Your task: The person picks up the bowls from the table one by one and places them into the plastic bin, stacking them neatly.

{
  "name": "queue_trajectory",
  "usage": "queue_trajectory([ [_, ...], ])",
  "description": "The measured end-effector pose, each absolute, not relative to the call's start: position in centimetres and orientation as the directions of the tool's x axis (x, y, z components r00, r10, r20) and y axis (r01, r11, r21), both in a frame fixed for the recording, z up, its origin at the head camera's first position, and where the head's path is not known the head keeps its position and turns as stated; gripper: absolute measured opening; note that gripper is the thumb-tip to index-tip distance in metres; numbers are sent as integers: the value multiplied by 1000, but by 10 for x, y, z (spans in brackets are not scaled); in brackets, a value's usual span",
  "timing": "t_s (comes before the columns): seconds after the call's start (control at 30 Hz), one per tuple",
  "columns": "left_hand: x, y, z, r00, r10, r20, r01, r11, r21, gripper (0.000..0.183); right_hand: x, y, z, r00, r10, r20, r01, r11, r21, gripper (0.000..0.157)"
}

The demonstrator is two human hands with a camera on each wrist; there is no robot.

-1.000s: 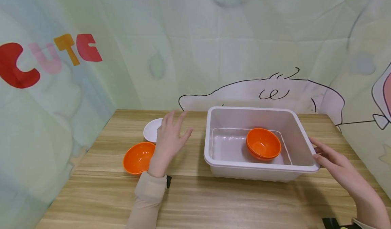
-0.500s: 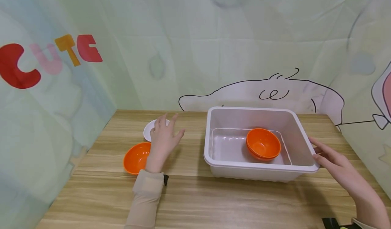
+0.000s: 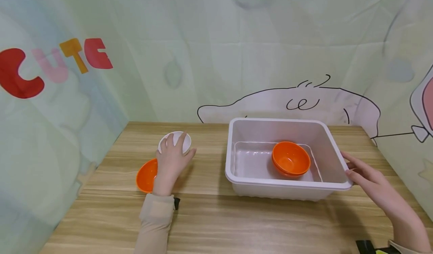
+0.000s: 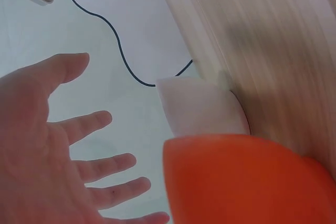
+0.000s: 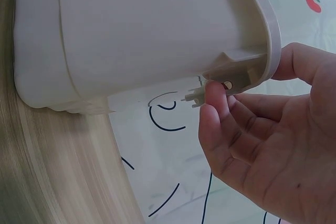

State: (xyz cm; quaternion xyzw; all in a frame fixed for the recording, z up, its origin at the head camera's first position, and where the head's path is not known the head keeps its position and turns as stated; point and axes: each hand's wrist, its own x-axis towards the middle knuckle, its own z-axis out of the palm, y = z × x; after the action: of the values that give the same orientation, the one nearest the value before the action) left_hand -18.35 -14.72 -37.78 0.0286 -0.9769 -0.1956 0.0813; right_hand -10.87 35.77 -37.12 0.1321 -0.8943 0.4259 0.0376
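Note:
My left hand [image 3: 170,163] reaches over the near side of a small white bowl [image 3: 186,144], partly covering it. Its fingers are spread and loosely bent; in the left wrist view they stand apart from the white bowl [image 4: 202,106], holding nothing. Just below that wrist view's white bowl sits an orange bowl [image 4: 241,182], and in the head view my hand hides its right part. At the right, my right hand [image 3: 370,180] pinches the rim of a light grey plastic bin [image 3: 287,184], thumb on the outside and fingertips under the lip. Nested orange bowls [image 3: 291,159] stand inside the bin.
Everything stands on a wood-grain table [image 3: 209,224]. A printed cloth backdrop [image 3: 189,58] rises behind and at both sides of it. The bin's tall walls stand to the right of my left hand.
My left hand has moved left and slightly down, from the right of the white bowl to over its near side. My right hand stays on the bin's rim.

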Motion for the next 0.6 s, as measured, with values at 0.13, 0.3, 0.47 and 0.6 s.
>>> queue_trajectory([
  [0.13, -180, -152, -379, -985, -97, 142, -39, 929, 369, 64, -109, 358, -372, -962, -202, 181, -268, 603, -752, 53],
  [0.3, -175, -158, -380, -986, -104, 126, -55, 936, 347, 66, -110, 358, -373, -961, -202, 190, -274, 589, -760, 53],
  [0.47, -170, -162, -381, -989, -111, 94, -74, 939, 336, 68, -109, 358, -374, -958, -205, 202, -285, 572, -769, 54],
  [0.6, -164, -166, -381, -991, -117, 71, -88, 941, 327, 68, -109, 358, -374, -959, -205, 197, -281, 573, -770, 54],
])
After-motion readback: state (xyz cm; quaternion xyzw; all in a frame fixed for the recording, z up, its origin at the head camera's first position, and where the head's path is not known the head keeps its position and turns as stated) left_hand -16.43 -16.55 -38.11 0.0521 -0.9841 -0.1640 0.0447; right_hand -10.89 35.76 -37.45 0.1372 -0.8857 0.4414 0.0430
